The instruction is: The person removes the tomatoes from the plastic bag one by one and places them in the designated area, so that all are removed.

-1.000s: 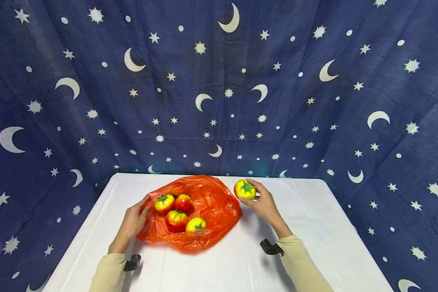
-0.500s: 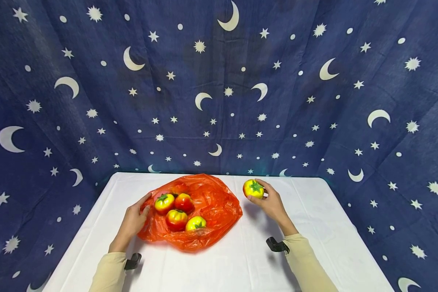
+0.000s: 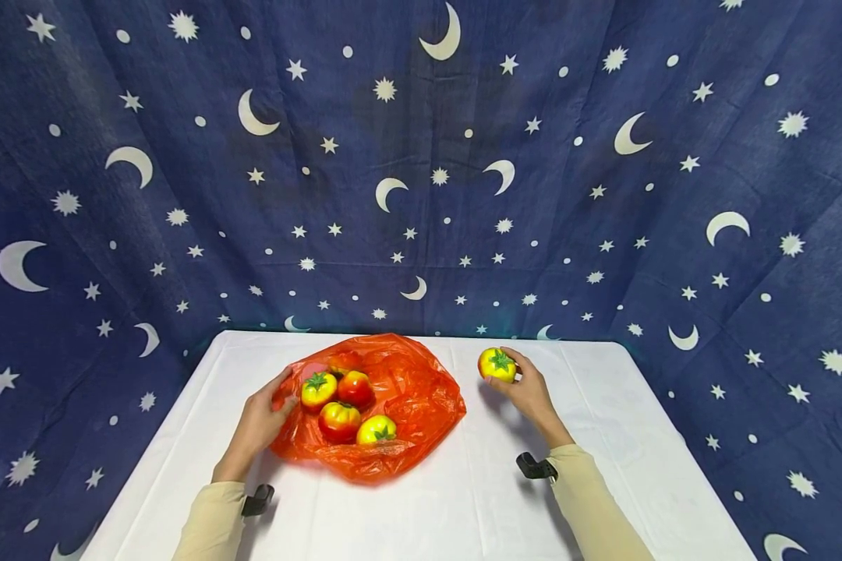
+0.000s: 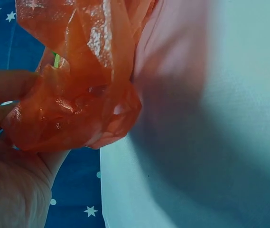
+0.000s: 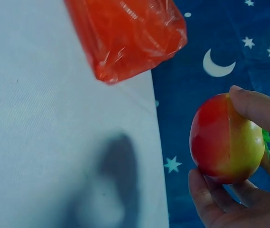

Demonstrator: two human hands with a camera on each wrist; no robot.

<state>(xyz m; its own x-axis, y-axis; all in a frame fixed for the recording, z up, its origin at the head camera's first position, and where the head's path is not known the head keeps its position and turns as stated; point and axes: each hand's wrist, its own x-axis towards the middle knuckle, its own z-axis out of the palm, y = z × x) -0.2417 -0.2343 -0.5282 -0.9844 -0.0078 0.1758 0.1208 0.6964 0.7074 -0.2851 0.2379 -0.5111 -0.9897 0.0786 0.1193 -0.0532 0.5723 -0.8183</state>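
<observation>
A thin red plastic bag (image 3: 421, 397) lies spread on the table with its mouth facing up. Several red-and-yellow tomatoes (image 3: 339, 423) with green tops, shiny like plastic, sit inside it. At the bag's left edge, my left hand (image 3: 258, 421) holds the film between thumb and fingers; the left wrist view shows the crumpled bag (image 4: 73, 114) in that grip. Off the bag's right side, my right hand (image 3: 532, 393) grips another tomato (image 3: 497, 365) above the table. Seen from the right wrist, thumb and fingers wrap this tomato (image 5: 215, 142) on opposite sides.
A white cloth covers the table (image 3: 421, 514). Behind it and at both sides hangs a dark blue curtain (image 3: 435, 234) with moons and stars. Each wrist wears a black strap-like device (image 3: 535, 467).
My right hand has carried its tomato to the right, farther from the bag. The left hand has shifted slightly right, and the bag's left edge has moved in with it.
</observation>
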